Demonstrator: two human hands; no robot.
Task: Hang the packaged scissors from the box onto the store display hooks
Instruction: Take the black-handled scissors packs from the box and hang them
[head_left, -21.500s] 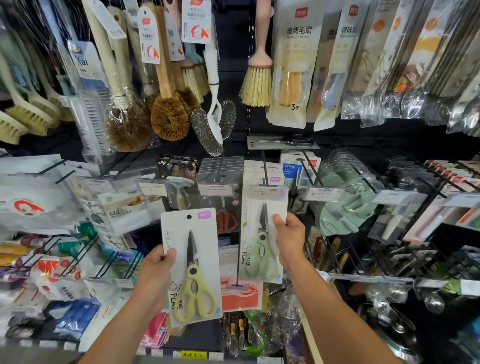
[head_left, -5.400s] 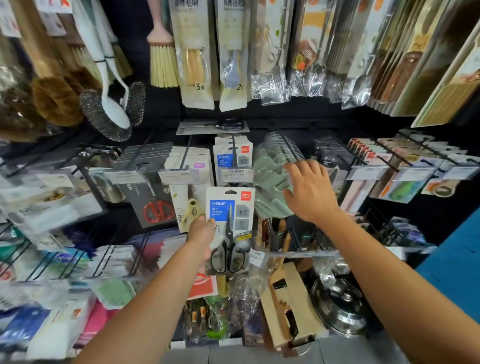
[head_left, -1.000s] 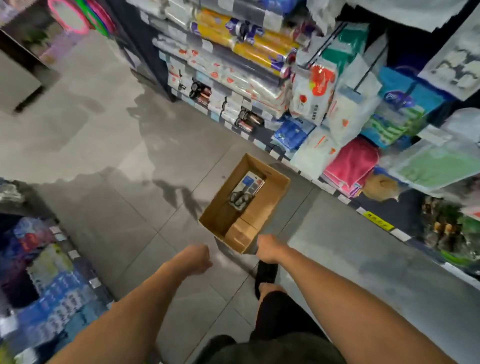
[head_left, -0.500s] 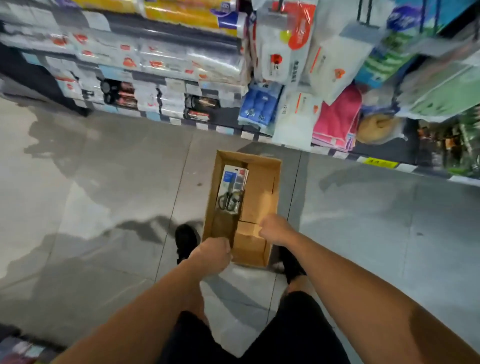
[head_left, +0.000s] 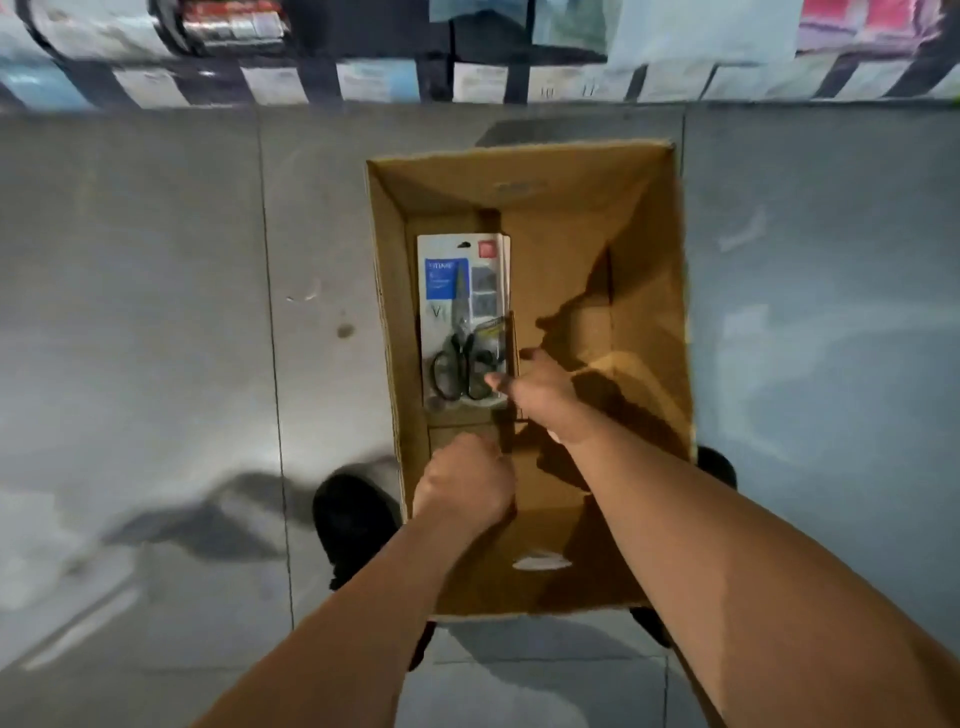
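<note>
Packaged black-handled scissors (head_left: 462, 322) on a white and blue card lie flat on the bottom of an open brown cardboard box (head_left: 649, 291), against its left wall. This box stands on the grey tiled floor (head_left: 156, 312) below a blurred store shelf edge (head_left: 467, 78). Reaching into the box, the right hand (head_left: 540, 389) has its fingers touching the card's lower right corner, not closed on it. The left hand (head_left: 465, 483) is curled at the box's near left side; I cannot tell whether it grips anything.
</note>
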